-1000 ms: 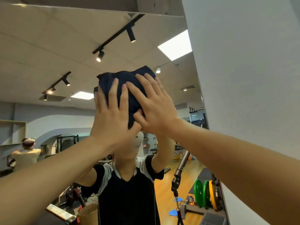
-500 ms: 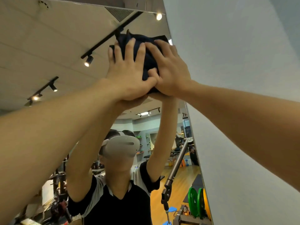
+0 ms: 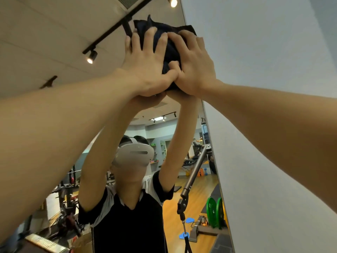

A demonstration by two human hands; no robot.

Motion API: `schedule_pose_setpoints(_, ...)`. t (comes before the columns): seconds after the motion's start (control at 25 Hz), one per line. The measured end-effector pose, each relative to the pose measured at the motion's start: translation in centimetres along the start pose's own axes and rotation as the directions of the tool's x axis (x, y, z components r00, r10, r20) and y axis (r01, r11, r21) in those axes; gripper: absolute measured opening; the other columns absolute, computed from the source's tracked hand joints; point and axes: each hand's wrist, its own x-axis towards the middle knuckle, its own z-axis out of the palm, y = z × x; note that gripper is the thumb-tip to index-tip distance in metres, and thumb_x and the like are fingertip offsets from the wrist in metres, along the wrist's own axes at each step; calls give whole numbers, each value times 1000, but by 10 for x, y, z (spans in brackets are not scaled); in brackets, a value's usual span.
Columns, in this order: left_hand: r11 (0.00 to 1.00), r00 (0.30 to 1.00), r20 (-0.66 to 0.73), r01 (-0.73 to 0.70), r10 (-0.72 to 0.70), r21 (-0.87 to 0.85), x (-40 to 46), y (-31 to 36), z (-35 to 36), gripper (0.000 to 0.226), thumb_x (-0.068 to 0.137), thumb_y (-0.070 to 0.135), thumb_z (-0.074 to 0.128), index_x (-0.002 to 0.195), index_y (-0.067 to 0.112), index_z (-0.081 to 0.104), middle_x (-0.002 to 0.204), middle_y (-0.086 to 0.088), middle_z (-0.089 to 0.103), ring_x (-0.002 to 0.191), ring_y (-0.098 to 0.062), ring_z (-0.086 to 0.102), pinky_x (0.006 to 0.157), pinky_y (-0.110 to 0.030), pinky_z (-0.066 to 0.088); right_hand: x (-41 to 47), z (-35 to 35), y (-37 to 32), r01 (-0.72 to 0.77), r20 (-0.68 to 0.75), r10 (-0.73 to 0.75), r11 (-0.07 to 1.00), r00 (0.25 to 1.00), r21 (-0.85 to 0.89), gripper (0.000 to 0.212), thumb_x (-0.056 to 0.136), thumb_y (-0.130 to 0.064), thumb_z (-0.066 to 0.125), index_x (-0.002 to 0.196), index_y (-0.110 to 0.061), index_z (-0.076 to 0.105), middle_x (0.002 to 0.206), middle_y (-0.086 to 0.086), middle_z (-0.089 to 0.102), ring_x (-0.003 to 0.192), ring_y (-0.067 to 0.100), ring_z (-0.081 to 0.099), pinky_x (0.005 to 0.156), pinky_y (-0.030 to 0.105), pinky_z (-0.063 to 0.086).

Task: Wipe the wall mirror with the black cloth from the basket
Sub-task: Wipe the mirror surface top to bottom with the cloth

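The black cloth (image 3: 168,46) is bunched up high on the wall mirror (image 3: 54,42), close to its top right corner. My left hand (image 3: 145,64) presses flat on the cloth's left part with fingers spread and straight. My right hand (image 3: 194,64) presses on its right part, fingers extended over the cloth, thumb beside my left thumb. Both arms reach up and forward. The mirror shows my reflection with arms raised. The basket is not in view.
A grey wall (image 3: 273,52) juts out along the mirror's right edge (image 3: 213,161). Reflected in the glass are ceiling track lights (image 3: 92,56), green weight plates (image 3: 212,211), a cable handle (image 3: 183,207) and gym machines on a wooden floor.
Both hands have slid the cloth upward along the mirror, from face height a second ago to near its top right corner. In the last half second they have barely moved.
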Motion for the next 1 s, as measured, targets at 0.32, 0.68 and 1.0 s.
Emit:
schedule_pose_setpoints(0.32, 996, 998, 43, -51, 54, -72, -89, 55, 27, 95, 87, 66, 27, 164, 18, 2, 171, -15, -1, 153, -54, 2, 127, -62, 0, -112, -13, 0, -45, 54, 46, 999, 997, -17, 72, 85, -33, 54, 155, -19, 40, 156, 15, 39, 143, 36, 37, 108, 62, 46)
schedule_pose_setpoints(0.68, 991, 988, 90, -127, 130, -32, -127, 56, 29, 89, 97, 63, 29, 165, 14, -3, 172, -16, -5, 156, -50, 0, 128, -60, 6, -149, -24, -18, -64, 118, 70, 996, 991, -55, 78, 85, -40, 50, 160, -20, 36, 163, 16, 33, 152, 39, 25, 115, 65, 37)
schedule_pose_setpoints(1.0, 988, 979, 138, -153, 151, 5, -156, 5, 10, 89, 98, 62, 26, 165, 13, -8, 173, -16, -9, 156, -49, -1, 130, -56, 3, -144, -11, -79, -79, 128, 86, 995, 988, -61, 81, 85, -46, 44, 162, -22, 33, 165, 17, 32, 154, 40, 23, 123, 62, 26)
